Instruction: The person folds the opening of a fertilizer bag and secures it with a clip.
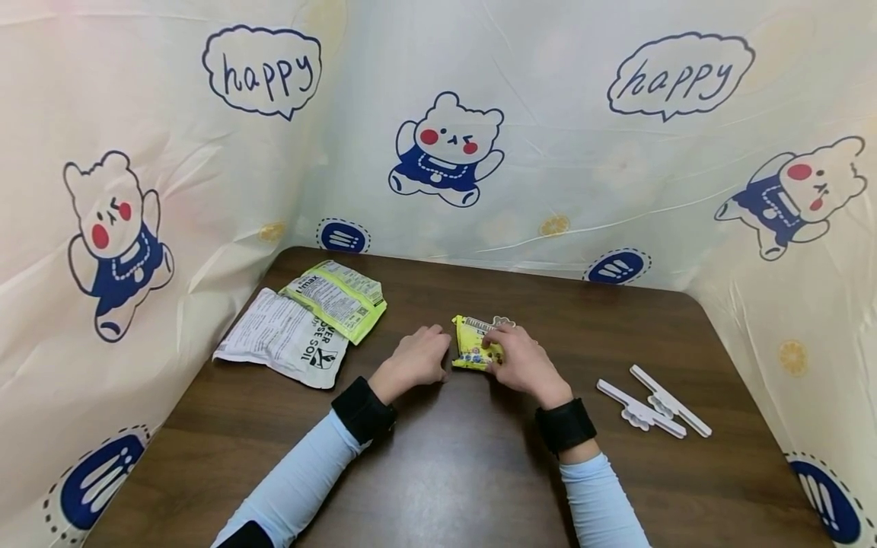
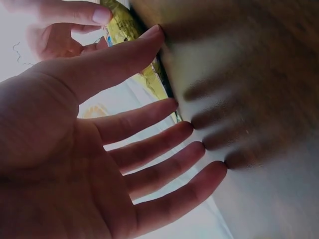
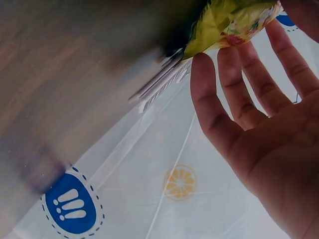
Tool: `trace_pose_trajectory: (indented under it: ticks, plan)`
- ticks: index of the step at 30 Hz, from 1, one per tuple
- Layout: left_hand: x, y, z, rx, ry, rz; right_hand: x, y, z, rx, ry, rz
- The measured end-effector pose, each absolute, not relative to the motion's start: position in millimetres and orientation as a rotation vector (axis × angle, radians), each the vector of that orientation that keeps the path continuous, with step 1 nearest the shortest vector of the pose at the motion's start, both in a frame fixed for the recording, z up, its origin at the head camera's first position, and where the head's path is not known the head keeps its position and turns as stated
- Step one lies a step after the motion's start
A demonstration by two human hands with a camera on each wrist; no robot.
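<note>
A small yellow printed packet (image 1: 473, 352) lies near the middle of the brown table. My right hand (image 1: 526, 364) holds its right side, the thumb at the near edge and the fingers across the far side. In the right wrist view those fingertips meet the crinkled yellow packet (image 3: 234, 22). A scalloped clip handle (image 1: 503, 321) shows just behind the packet, and pale clip bars (image 3: 157, 87) stick out beside it, the rest hidden. My left hand (image 1: 418, 358) is left of the packet, its extended fingers (image 2: 164, 211) touching the tabletop and holding nothing.
Two white sealing clips (image 1: 658, 407) with scalloped handles lie at the right. At the back left, a green-and-white pouch (image 1: 339, 297) overlaps a white pouch (image 1: 274, 335) with black print. Patterned cloth (image 1: 548, 152) surrounds the table (image 1: 452, 472) at the back and sides.
</note>
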State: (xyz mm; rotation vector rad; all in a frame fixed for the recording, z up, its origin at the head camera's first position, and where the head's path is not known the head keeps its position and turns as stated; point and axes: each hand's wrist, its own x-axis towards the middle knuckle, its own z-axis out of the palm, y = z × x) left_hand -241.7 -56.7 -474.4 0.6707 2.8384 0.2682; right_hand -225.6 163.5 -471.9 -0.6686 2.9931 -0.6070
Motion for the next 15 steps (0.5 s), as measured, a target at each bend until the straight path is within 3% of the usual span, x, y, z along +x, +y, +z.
trace_pose_trajectory:
  ticks: [15]
  plan:
    - [-241, -57, -474, 0.692, 2.832, 0.231, -207, 132, -465, -0.771, 3.022, -0.481]
